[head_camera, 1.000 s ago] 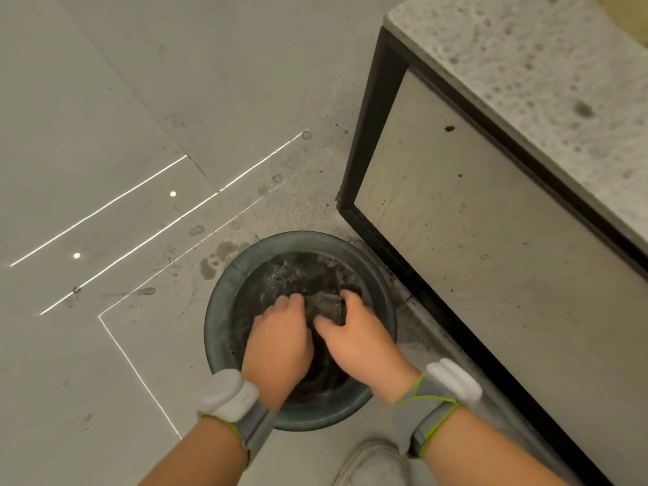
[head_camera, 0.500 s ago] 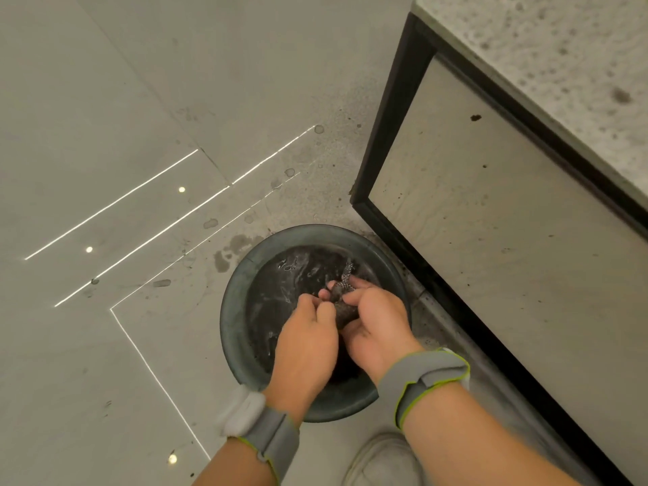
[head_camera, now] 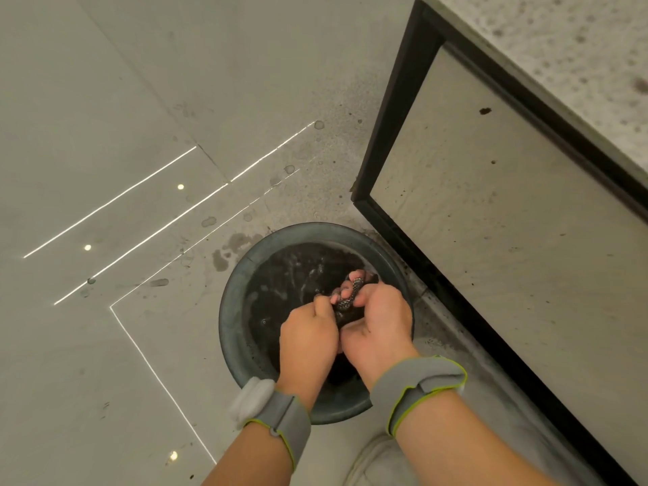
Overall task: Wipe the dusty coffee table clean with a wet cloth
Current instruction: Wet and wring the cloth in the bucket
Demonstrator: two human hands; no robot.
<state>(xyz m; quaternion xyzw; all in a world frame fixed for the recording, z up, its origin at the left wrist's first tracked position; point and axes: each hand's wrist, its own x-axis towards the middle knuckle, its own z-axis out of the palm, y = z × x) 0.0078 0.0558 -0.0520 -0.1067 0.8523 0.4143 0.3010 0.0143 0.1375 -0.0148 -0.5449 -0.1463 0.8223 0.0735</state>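
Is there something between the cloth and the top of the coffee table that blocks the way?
Nothing visible does. Both hands grip the cloth over the basin; the table top lies up and to the right.

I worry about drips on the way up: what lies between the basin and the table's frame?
In the head view, only a narrow strip of gritty, speckled floor separates the basin from the black frame; no object lies there.

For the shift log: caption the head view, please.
Both hands, left and right, wring the cloth over the basin beside the table.
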